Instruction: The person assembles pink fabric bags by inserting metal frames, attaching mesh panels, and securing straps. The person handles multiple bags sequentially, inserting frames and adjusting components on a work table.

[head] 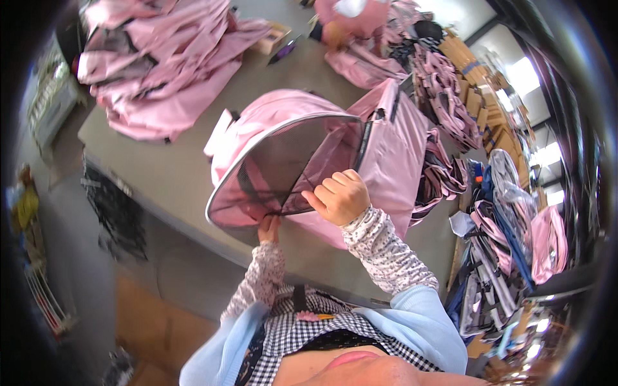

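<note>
A pink fabric pet carrier or stroller body (pixel 393 159) lies on the table before me, its rounded hood (pixel 277 108) spread toward the left. Black mesh (pixel 270 161) fills the hood's opening, bordered by pale piping, and a dark zipper edge runs along its right side. At the bottom corner of the mesh, my left hand (pixel 269 229) pinches the edge; its fingertips are partly hidden. My right hand (pixel 340 198) is curled into a fist in front of the mesh, thumb toward the left. Whether anything is inside that fist is hidden.
A tall heap of pink fabric covers (pixel 169 67) occupies the grey table's (pixel 145 164) far left. Beyond the carrier, a person in pink (pixel 355 24) handles more fabric. A purple-handled tool (pixel 285 52) lies near a small box (pixel 271 38). Folded frames and covers (pixel 502 231) crowd the right.
</note>
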`<action>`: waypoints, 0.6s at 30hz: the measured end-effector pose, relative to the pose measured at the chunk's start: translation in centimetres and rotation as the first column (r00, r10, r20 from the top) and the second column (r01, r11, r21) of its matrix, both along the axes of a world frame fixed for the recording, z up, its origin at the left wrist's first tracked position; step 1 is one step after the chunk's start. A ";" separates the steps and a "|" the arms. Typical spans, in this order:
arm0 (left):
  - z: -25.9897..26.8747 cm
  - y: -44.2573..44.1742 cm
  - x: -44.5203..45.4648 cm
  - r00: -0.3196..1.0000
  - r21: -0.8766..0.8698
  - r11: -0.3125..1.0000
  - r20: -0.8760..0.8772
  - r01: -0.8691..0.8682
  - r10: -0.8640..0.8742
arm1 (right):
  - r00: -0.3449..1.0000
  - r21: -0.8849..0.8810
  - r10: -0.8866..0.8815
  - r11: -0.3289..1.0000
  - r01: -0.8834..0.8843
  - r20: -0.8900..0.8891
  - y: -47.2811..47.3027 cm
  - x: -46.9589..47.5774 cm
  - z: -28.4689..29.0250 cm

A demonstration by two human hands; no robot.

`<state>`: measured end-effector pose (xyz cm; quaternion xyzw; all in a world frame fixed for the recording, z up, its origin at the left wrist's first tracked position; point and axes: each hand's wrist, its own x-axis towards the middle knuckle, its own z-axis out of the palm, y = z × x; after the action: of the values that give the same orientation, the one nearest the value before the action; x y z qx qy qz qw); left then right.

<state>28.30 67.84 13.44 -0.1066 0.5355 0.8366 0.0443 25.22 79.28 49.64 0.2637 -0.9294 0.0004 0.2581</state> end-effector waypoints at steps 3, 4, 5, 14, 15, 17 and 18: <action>8.3 -3.2 -2.7 0.989 0.010 1.000 -0.149 -0.016 0.017 | 0.986 -0.167 -0.019 0.986 -0.009 -0.168 2.9 -0.3 5.5; 14.1 -4.7 -4.0 0.953 0.144 0.990 -0.297 -0.009 0.052 | 0.960 -0.339 -0.036 0.939 -0.062 -0.277 4.6 0.0 7.6; 20.2 -6.0 -5.2 0.929 0.085 0.996 -0.365 -0.034 0.063 | 0.922 -0.500 -0.064 0.853 -0.148 -0.381 6.5 0.5 9.4; 56.8 11.8 -1.0 0.045 -0.797 0.589 -0.598 -0.134 -0.800 | 0.735 -0.956 -0.643 -0.018 -0.293 -0.214 27.9 12.1 -3.4; 55.3 15.1 -0.3 0.005 -0.823 0.559 -0.562 -0.101 -0.827 | 0.749 -0.967 -0.637 -0.025 -0.254 -0.180 27.5 13.4 -6.3; 51.4 19.6 1.4 0.060 -0.970 0.208 -0.217 -0.129 -0.974 | 0.720 -0.965 -0.649 0.236 -0.116 -0.245 23.1 15.7 -6.9; 48.6 21.5 3.0 0.049 -0.975 0.162 -0.171 -0.151 -0.984 | 0.764 -0.981 -0.622 0.182 -0.070 -0.169 21.0 16.7 -6.4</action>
<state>31.26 89.30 62.07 0.6064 0.7687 0.2032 0.0061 41.93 100.26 43.23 -0.1488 -0.6414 0.4423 0.6090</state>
